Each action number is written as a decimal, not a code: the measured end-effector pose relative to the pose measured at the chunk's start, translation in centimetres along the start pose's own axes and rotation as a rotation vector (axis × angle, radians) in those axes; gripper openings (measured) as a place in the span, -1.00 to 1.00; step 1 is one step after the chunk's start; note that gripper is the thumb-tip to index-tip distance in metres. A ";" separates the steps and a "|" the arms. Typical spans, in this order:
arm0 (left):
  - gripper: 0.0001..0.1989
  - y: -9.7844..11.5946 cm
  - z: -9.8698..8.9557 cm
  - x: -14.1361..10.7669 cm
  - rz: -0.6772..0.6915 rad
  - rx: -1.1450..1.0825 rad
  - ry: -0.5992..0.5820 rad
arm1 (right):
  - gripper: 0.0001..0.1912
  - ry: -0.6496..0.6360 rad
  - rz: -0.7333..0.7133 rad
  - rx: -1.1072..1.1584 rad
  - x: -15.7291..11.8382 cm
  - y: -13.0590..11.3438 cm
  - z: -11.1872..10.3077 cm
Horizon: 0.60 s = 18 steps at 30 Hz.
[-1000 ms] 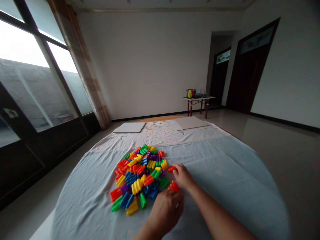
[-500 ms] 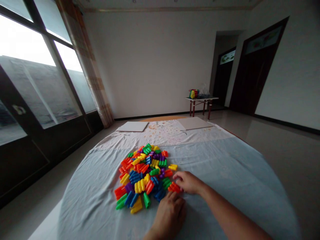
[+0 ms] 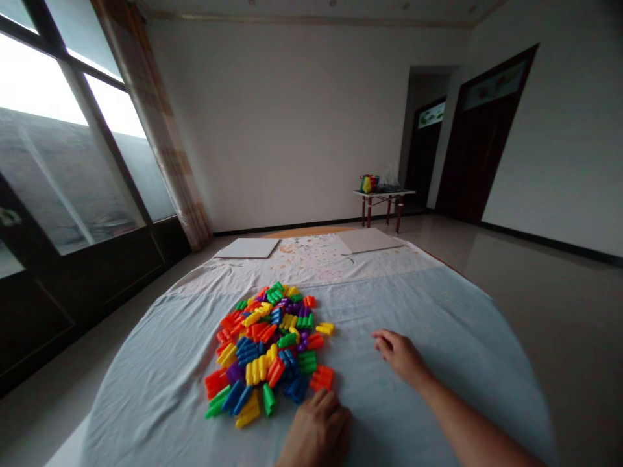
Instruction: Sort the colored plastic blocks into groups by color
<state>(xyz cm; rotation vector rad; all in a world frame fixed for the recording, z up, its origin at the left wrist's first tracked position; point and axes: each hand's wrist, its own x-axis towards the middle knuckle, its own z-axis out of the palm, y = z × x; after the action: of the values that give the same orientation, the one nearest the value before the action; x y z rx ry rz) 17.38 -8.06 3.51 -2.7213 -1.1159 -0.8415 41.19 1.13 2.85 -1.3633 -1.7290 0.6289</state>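
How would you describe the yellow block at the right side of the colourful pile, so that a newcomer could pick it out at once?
On the big pale blue cloth, find the heap of plastic blocks. Left of the right hand, one yellow block juts past the heap's right edge. It is the only yellow one there, just above an orange block.

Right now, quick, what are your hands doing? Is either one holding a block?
Left hand: open, holding nothing, next to the orange blocks.
Right hand: open, holding nothing.

Glossy, smooth plastic building blocks [image 3: 263, 344] on a matt, wrinkled pale-blue cloth [image 3: 418, 305].
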 end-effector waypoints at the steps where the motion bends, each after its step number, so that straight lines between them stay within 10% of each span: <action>1: -0.89 -0.1 0.1 -0.1 0.014 0.009 0.001 | -0.60 0.011 0.032 0.017 -0.2 0.5 -0.2; 10: -0.86 1.5 -1.0 3.7 -0.135 0.026 -0.466 | -0.57 0.020 0.137 0.104 -0.4 0.6 0.0; 18: -0.72 3.5 9.9 4.0 -0.006 -0.028 -0.164 | -0.72 -0.047 -0.154 -0.042 1.1 -3.5 2.0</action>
<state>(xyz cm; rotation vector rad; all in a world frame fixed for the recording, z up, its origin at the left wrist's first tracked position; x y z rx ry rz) 26.59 -5.36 -2.35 -2.8557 -1.1496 -0.6492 37.56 1.40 4.94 -1.2381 -1.8736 0.5455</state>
